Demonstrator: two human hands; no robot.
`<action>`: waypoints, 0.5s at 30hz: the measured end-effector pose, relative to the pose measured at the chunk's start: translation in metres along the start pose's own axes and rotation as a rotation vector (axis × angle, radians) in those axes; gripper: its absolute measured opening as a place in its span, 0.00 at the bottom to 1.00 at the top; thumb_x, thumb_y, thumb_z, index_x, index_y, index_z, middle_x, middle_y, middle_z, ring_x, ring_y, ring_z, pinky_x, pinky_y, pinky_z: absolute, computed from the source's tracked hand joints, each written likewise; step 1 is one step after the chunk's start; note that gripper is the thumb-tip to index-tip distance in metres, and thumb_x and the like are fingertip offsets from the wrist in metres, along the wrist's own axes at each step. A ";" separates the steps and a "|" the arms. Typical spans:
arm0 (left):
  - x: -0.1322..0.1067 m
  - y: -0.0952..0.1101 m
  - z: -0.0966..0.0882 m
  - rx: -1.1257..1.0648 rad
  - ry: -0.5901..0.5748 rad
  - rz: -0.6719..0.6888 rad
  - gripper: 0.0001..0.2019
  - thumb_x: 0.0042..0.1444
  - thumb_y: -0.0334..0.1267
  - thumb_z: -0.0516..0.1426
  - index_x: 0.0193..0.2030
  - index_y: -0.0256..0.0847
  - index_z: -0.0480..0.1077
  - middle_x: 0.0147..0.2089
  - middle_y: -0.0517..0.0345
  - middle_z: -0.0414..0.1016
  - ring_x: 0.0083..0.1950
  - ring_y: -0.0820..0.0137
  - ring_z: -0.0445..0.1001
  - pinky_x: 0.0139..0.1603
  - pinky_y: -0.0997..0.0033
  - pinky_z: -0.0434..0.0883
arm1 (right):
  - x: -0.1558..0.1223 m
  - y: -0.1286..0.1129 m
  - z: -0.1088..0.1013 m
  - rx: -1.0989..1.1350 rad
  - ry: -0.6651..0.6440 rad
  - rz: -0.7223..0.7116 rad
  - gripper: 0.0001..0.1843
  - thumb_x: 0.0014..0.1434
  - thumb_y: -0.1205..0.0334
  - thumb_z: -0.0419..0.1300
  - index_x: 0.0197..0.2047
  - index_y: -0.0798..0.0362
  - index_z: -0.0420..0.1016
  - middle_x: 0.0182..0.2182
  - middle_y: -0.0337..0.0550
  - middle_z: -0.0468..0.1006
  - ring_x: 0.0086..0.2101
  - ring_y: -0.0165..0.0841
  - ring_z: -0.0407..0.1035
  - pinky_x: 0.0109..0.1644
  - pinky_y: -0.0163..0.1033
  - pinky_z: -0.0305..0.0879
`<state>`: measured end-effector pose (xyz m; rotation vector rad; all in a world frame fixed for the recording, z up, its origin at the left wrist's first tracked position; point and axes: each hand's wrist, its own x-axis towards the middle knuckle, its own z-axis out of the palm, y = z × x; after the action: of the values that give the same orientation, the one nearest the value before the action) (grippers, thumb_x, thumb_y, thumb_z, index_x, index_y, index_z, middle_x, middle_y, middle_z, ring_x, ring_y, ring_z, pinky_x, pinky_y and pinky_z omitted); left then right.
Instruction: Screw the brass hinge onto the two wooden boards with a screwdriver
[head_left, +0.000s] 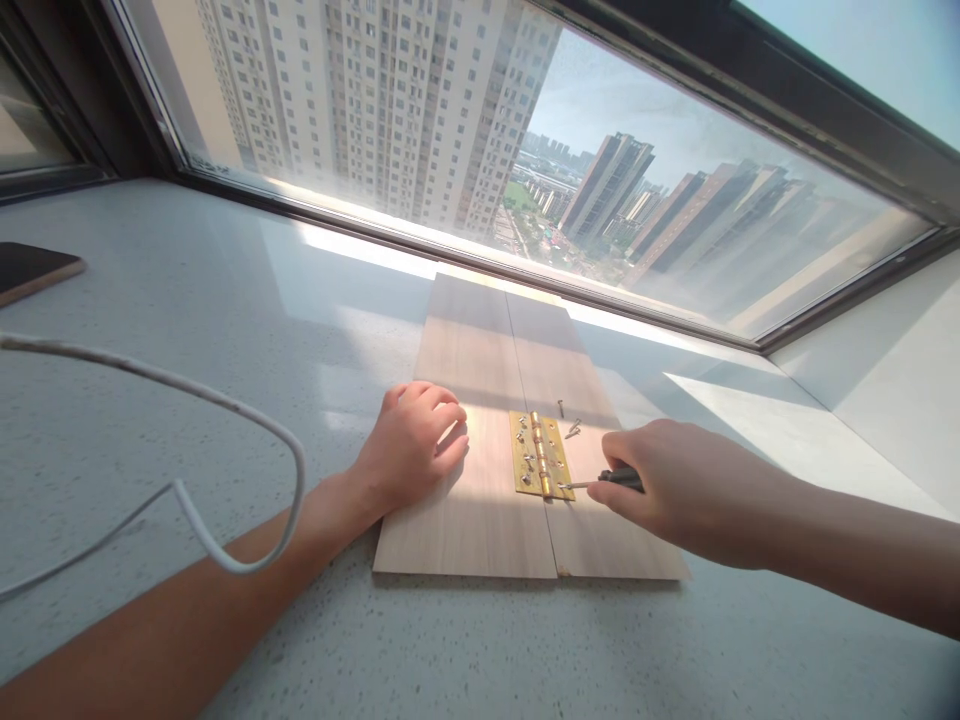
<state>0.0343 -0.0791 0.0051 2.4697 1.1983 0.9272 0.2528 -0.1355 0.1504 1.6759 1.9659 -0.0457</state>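
Right hand (pixel 675 485) closed around screwdriver (pixel 611 479), tip at low corner of brass hinge (pixel 536 455) straddling the seam of 2 boards (pixel 592 545). Left hand (pixel 416 440) loosely open, palm down on left board (pixel 465 525), likely steadying it. Loose screws (pixel 573 429) just beyond hinge.

White cable (pixel 238 568) looped over grey sill (pixel 150 300); dark phone (pixel 34 268) far left; window (pixel 375 100) behind.
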 end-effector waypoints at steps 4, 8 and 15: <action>0.000 -0.001 0.000 -0.006 0.009 0.005 0.04 0.54 0.34 0.55 0.34 0.42 0.72 0.43 0.55 0.75 0.48 0.60 0.70 0.52 0.54 0.60 | 0.006 -0.005 -0.005 0.260 -0.203 0.204 0.25 0.61 0.47 0.44 0.19 0.52 0.59 0.20 0.43 0.68 0.18 0.29 0.57 0.22 0.37 0.50; 0.000 -0.002 0.000 -0.015 0.012 0.006 0.04 0.54 0.34 0.55 0.34 0.42 0.72 0.43 0.55 0.75 0.48 0.60 0.70 0.52 0.54 0.60 | 0.009 -0.003 -0.003 0.173 -0.200 0.127 0.24 0.62 0.51 0.44 0.17 0.52 0.57 0.18 0.42 0.66 0.17 0.28 0.54 0.22 0.38 0.47; 0.000 -0.002 0.001 -0.005 -0.005 0.006 0.04 0.55 0.34 0.55 0.34 0.41 0.71 0.43 0.55 0.74 0.48 0.61 0.69 0.52 0.54 0.59 | 0.005 0.017 0.008 -0.270 -0.027 -0.384 0.16 0.62 0.58 0.50 0.24 0.52 0.69 0.19 0.41 0.70 0.18 0.30 0.55 0.23 0.38 0.39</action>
<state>0.0337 -0.0781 0.0038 2.4716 1.1856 0.9241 0.2711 -0.1300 0.1470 1.1107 2.1379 0.0528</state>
